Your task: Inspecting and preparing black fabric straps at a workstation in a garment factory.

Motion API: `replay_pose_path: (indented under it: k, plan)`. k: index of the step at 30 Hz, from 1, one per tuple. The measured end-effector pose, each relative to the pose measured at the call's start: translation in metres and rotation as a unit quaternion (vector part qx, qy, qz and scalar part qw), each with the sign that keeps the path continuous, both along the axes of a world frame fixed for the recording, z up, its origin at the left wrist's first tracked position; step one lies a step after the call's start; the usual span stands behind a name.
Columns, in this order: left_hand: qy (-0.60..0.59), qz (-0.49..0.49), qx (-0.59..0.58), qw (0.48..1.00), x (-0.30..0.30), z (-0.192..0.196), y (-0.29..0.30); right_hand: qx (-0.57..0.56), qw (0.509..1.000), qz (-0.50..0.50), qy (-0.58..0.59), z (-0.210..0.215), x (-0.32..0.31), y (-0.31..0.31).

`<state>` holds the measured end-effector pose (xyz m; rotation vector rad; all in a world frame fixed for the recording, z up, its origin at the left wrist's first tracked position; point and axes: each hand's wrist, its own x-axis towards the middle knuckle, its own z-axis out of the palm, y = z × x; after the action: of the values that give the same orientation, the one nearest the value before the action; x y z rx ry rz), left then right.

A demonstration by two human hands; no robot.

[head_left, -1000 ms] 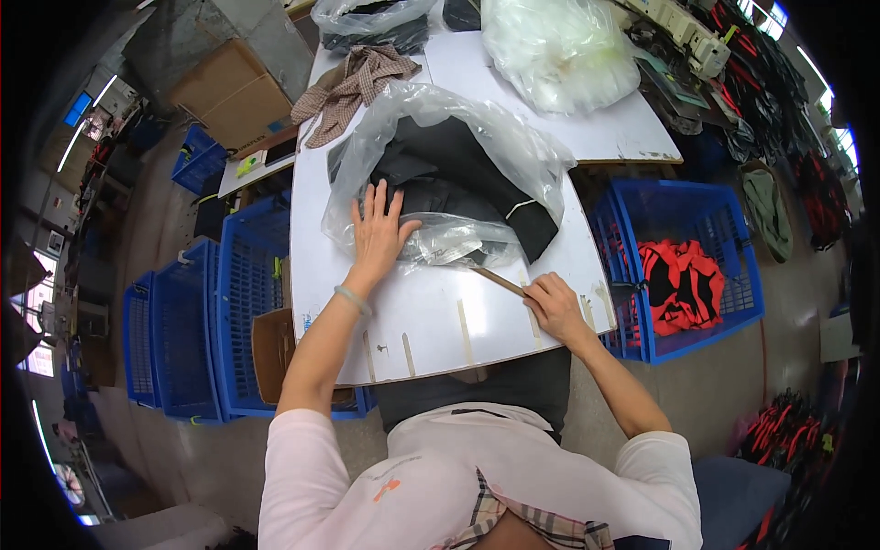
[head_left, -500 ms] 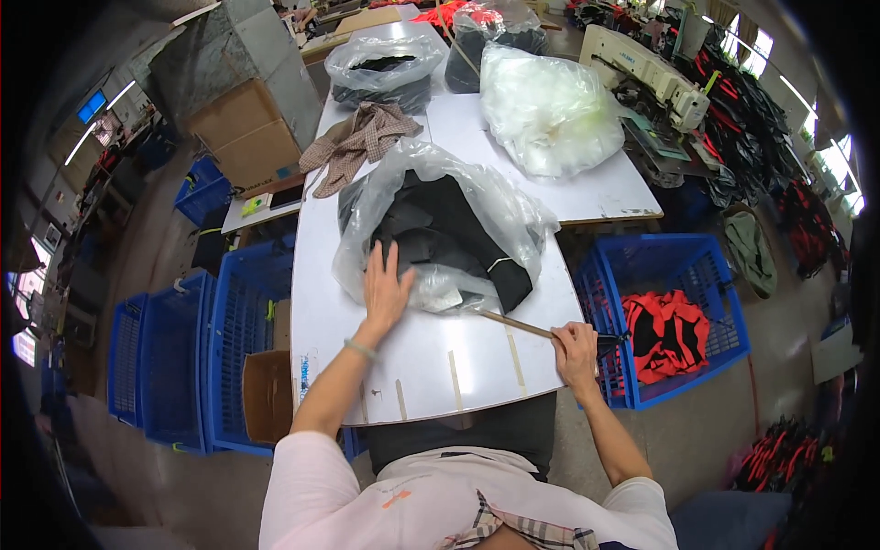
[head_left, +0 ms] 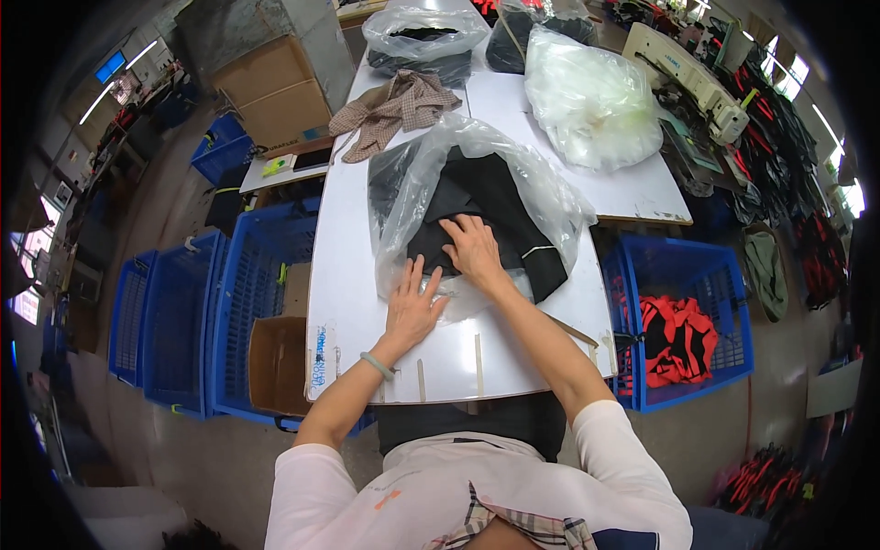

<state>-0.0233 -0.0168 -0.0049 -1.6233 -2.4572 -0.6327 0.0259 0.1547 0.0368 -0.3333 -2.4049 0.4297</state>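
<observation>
A clear plastic bag (head_left: 403,220) lies on the white table with its mouth towards me, and folded black fabric pieces (head_left: 495,188) fill it. My left hand (head_left: 414,307) rests on the bag's near left edge, fingers spread over the plastic and the fabric's border. Inside the mouth, my right hand (head_left: 475,249) lies on top of the black fabric with slightly bent fingers apart. A thin pale band crosses the fabric at the right. Partly covered by my right forearm, a narrow brown strip (head_left: 576,334) lies on the table.
Beyond the bag are a checked cloth (head_left: 394,115), another bag of dark fabric (head_left: 426,50) and a bulging whitish bag (head_left: 591,101). Blue crates flank the white table (head_left: 344,257); the right crate (head_left: 674,403) holds red and black pieces. An industrial sewing machine (head_left: 687,78) stands far right.
My right hand has left the brown strip at the table's right front and moved onto the fabric in the bag. My left hand has shifted nearer along the bag's edge. The view has shifted too.
</observation>
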Motion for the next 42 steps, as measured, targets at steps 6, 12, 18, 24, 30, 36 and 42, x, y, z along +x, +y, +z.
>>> replay_pose_path:
  k: [6,12,18,24,30,36,42]
  plan:
    - [-0.02,-0.006,0.09,0.996,0.0,-0.002,-0.005,-0.213,0.974,-0.066,0.049,-0.011,0.001,-0.005]
    - [-0.521,0.021,0.307,0.796,0.055,0.048,-0.013,-0.618,0.767,0.021,0.173,0.039,0.099,-0.042]
    - [-0.819,-0.044,0.337,0.463,0.091,0.092,0.001,-0.659,0.705,0.083,0.248,0.051,0.145,-0.069]
    - [-0.849,-0.014,0.278,0.45,0.093,0.1,-0.001,-0.745,0.598,0.167,0.245,0.036,0.166,-0.056]
    - [-0.885,0.002,0.28,0.371,0.093,0.078,-0.008,-0.764,0.584,0.156,0.227,0.04,0.169,-0.063]
    - [-0.876,0.017,0.26,0.406,0.099,0.083,-0.009,-0.618,0.775,0.095,0.096,0.044,0.183,-0.057]
    - [-0.825,-0.014,0.187,0.533,0.089,0.091,-0.009,-0.536,0.837,0.018,0.109,0.048,0.184,-0.043]
